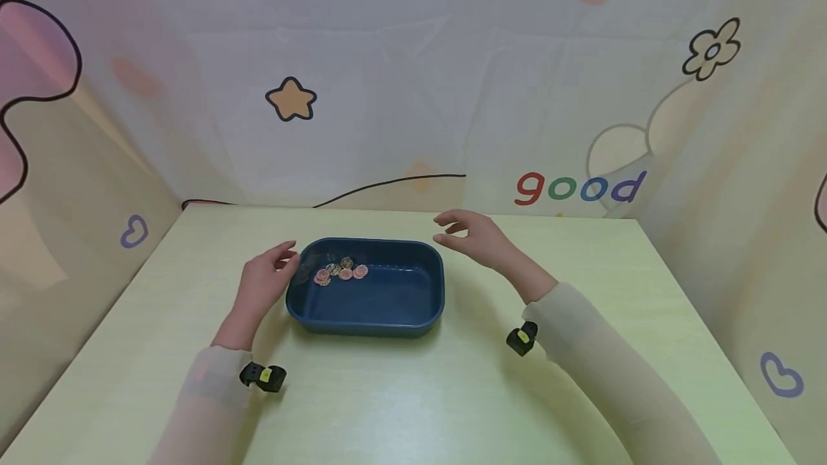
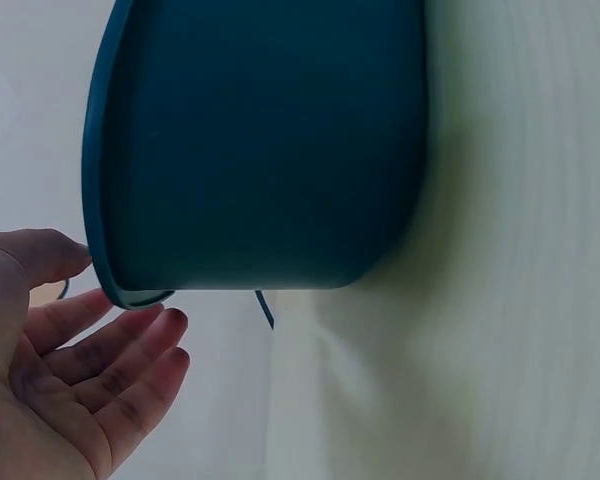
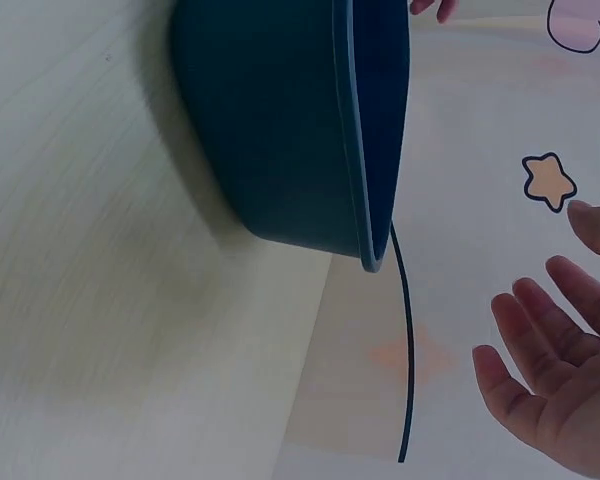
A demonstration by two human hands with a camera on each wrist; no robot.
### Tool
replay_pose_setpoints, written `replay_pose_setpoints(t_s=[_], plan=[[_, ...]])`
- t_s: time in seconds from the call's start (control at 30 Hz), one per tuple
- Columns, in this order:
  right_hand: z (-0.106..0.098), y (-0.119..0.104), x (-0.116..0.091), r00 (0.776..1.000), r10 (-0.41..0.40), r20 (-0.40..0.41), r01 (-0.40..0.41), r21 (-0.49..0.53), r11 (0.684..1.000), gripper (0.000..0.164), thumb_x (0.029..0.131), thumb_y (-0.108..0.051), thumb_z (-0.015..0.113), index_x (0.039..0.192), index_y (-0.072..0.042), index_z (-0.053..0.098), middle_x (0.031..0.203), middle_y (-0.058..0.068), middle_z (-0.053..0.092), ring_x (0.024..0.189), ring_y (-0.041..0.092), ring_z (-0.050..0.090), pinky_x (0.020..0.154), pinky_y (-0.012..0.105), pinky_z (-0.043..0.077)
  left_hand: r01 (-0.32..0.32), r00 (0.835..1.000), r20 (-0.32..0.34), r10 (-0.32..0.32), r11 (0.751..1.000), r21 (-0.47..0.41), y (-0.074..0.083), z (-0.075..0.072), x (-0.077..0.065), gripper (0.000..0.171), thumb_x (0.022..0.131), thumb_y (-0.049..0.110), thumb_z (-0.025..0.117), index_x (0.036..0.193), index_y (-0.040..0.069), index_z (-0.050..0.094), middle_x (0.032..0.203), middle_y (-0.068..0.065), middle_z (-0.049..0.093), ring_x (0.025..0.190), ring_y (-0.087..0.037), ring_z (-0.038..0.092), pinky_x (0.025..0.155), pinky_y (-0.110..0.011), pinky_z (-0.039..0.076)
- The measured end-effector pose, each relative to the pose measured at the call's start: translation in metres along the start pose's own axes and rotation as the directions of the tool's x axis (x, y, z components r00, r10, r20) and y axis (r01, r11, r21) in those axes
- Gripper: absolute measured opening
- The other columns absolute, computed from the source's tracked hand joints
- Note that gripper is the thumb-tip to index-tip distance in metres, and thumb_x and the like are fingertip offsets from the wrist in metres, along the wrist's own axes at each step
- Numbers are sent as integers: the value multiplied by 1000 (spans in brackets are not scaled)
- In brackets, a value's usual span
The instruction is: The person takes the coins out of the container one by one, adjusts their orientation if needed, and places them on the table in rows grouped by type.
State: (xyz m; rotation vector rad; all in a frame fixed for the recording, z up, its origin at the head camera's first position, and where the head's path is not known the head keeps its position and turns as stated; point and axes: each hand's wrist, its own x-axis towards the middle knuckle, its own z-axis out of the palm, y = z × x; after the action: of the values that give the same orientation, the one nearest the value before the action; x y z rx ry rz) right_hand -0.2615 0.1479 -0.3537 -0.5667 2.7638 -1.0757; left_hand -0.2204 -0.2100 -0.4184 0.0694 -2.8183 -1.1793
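Observation:
A dark blue rectangular basin [image 1: 370, 303] stands on the table, its wall tall in both wrist views. Several small round pieces [image 1: 345, 273], pinkish and greenish, lie together at the far left of its floor. My left hand [image 1: 266, 280] is at the basin's left end, fingers loosely bent. The left wrist view has the thumb [image 2: 52, 256] right at the rim and the other fingers spread beside the corner. Beyond the right far corner, my right hand [image 1: 474, 239] hovers with thumb and fingers apart, holding nothing.
The pale table [image 1: 388, 400] reaches back to a printed cloth [image 1: 388, 106] with a star, a flower and the word "good". Cloth also hangs on both sides. Each wrist wears a black camera on a strap, the left one [image 1: 263, 377] over a light sleeve.

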Motion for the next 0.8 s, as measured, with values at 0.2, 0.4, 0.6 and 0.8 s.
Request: replay_pose_setpoints(t_s=[0.2, 0.4, 0.6, 0.8], plan=[[8, -10, 14, 998, -10, 54, 10, -1, 1000, 42, 99, -23, 65, 135, -2, 63, 138, 20, 64, 124, 35, 64, 100, 48, 55, 23, 1000, -14, -23, 1000, -10, -4, 6, 0, 48, 105, 20, 51, 148, -2, 50, 137, -28, 62, 125, -44, 61, 101, -53, 53], [14, -16, 31, 991, -23, 135, 29, -41, 999, 40, 100, -23, 64, 132, 0, 65, 131, 19, 68, 122, 35, 66, 102, 47, 55, 26, 999, -41, -27, 1000, -17, -9, 10, 0, 46, 104, 19, 52, 145, -2, 54, 132, -29, 65, 121, -44, 64, 101, -53, 53], [20, -20, 50, 976, -43, 214, 63, -84, 994, 38, 100, -22, 64, 130, 0, 67, 128, 19, 71, 118, 33, 68, 103, 45, 54, 27, 998, -60, -29, 999, -24, -15, 16, 0, 44, 103, 17, 55, 140, -4, 59, 124, -29, 68, 114, -43, 66, 97, -52, 53], [28, -27, 64, 960, -16, 278, 42, -90, 995, 40, 100, -23, 64, 133, 0, 66, 127, 18, 72, 113, 31, 70, 101, 43, 55, 35, 996, -82, -39, 999, -39, -20, 20, 0, 43, 102, 19, 55, 139, -3, 61, 119, -28, 69, 105, -40, 66, 88, -44, 53]])
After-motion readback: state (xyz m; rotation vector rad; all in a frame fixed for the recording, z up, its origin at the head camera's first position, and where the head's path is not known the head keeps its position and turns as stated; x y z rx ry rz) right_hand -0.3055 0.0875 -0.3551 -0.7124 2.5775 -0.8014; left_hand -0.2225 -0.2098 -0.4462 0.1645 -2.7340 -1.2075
